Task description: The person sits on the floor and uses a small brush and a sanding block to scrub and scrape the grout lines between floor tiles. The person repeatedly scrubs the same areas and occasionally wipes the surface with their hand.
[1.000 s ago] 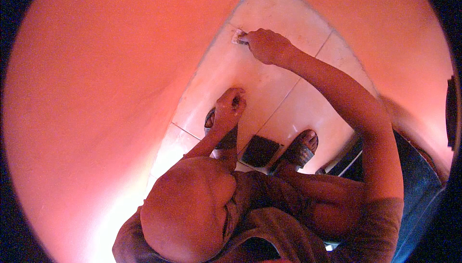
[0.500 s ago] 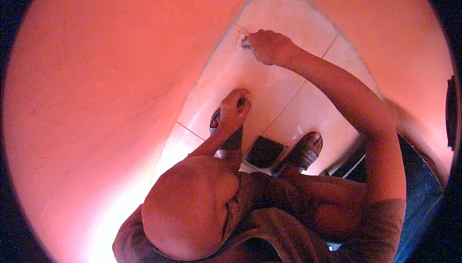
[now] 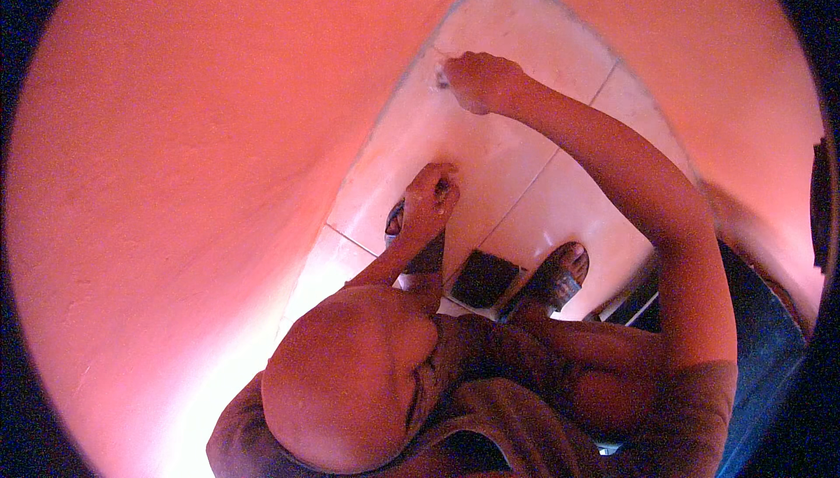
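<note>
My right hand (image 3: 483, 82) reaches far out over the tiled floor (image 3: 516, 172), its fingers closed like a fist. A small flat thing, pale and dark (image 3: 442, 78), shows at the knuckles against the tile; its kind is hard to make out. Nearer to me, my left hand (image 3: 434, 191) is curled low over the floor, close to my left sandalled foot (image 3: 395, 218). Its fingers bend round a dark hollow, and whatever may be inside is hidden.
Reddish walls rise at the left (image 3: 192, 128) and the right (image 3: 700, 58), meeting in a far corner. A dark square (image 3: 486, 279) lies between my feet, beside my right sandal (image 3: 560, 275). Dark blue fabric (image 3: 766, 338) is at the right. Bright light falls at lower left.
My right hand has shifted slightly left, covering more of the small pale thing. My left hand has stayed nearly in place, its fingers turned a little.
</note>
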`<move>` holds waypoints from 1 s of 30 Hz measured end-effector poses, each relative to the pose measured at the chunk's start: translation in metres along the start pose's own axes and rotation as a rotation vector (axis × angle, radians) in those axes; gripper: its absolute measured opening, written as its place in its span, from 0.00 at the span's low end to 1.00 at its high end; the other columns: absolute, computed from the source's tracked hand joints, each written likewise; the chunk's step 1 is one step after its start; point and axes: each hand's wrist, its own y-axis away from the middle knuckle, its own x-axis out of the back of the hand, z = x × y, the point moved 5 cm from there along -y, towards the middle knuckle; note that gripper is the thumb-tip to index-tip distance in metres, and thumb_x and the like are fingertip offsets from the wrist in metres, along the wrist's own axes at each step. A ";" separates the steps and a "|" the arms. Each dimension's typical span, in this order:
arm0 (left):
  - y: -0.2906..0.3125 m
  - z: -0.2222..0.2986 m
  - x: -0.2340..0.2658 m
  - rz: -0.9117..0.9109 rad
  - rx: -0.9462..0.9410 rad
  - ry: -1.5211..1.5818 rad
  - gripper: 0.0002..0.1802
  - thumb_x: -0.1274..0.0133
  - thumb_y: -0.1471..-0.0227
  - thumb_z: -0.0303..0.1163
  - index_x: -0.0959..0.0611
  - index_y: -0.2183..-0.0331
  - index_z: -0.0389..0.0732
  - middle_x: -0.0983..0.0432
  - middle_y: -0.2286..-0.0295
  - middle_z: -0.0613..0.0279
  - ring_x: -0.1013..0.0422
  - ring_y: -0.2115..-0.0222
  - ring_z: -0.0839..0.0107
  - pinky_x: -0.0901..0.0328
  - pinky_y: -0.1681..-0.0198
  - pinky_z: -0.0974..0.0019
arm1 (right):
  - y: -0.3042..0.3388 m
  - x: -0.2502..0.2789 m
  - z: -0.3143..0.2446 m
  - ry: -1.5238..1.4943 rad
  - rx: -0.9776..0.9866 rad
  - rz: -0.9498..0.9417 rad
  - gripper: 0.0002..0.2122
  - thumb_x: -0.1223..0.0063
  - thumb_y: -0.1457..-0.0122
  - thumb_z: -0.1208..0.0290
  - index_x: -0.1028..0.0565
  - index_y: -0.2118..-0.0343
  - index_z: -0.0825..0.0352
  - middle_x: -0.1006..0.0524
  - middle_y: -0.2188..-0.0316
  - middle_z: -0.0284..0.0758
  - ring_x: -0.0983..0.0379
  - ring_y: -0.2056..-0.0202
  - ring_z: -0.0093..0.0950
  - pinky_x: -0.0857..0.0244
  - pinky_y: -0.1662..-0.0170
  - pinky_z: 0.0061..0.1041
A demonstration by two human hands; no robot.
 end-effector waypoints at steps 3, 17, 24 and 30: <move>-0.001 -0.001 0.000 0.016 -0.039 -0.004 0.16 0.44 0.54 0.24 0.21 0.59 0.36 0.23 0.63 0.49 0.25 0.64 0.54 0.29 0.58 0.57 | 0.006 0.000 0.006 -0.005 0.009 0.026 0.13 0.54 0.40 0.67 0.21 0.62 0.71 0.19 0.61 0.49 0.20 0.58 0.47 0.25 0.57 0.49; 0.001 -0.012 -0.004 0.052 -0.026 -0.025 0.16 0.45 0.53 0.24 0.21 0.59 0.36 0.22 0.61 0.49 0.25 0.62 0.50 0.30 0.55 0.55 | 0.003 0.008 -0.007 0.021 0.023 -0.089 0.14 0.55 0.40 0.69 0.20 0.62 0.71 0.19 0.59 0.51 0.21 0.56 0.48 0.25 0.56 0.50; 0.001 -0.010 -0.005 0.060 -0.091 -0.046 0.16 0.45 0.53 0.23 0.21 0.59 0.36 0.22 0.61 0.48 0.25 0.62 0.50 0.29 0.56 0.55 | -0.010 0.001 -0.006 0.002 0.006 -0.004 0.12 0.51 0.42 0.71 0.19 0.61 0.71 0.19 0.58 0.49 0.21 0.55 0.47 0.25 0.56 0.49; 0.000 -0.004 -0.002 0.043 -0.057 -0.032 0.16 0.45 0.54 0.23 0.21 0.59 0.36 0.23 0.62 0.48 0.26 0.62 0.50 0.30 0.56 0.54 | -0.003 -0.005 -0.010 -0.005 -0.004 -0.051 0.12 0.51 0.42 0.71 0.20 0.60 0.69 0.19 0.58 0.49 0.21 0.54 0.46 0.25 0.55 0.48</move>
